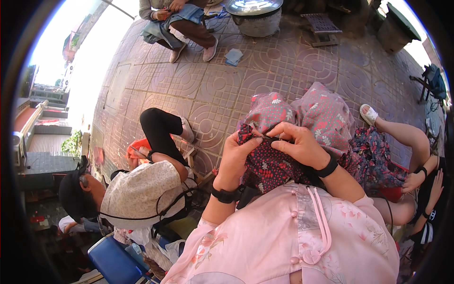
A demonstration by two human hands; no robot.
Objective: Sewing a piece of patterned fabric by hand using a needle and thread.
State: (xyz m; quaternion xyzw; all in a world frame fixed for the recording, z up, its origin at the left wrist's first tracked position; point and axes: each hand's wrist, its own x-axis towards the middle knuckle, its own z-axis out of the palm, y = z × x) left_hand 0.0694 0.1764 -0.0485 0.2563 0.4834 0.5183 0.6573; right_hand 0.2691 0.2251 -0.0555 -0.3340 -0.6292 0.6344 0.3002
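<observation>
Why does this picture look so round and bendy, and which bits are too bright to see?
In the head view, the fisheye lens makes the black rim and bends the paving tiles; in the head view, the background at upper left glares nearly white, and the metal lid shines; also in the head view, tiny details between left hand and right hand are hard to tell.

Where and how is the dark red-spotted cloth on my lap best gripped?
Probably pinch the dark red-spotted cloth at its bunched upper part, coming from the left: it is gathered there at the left hand, while the rest drapes loosely below.
</observation>
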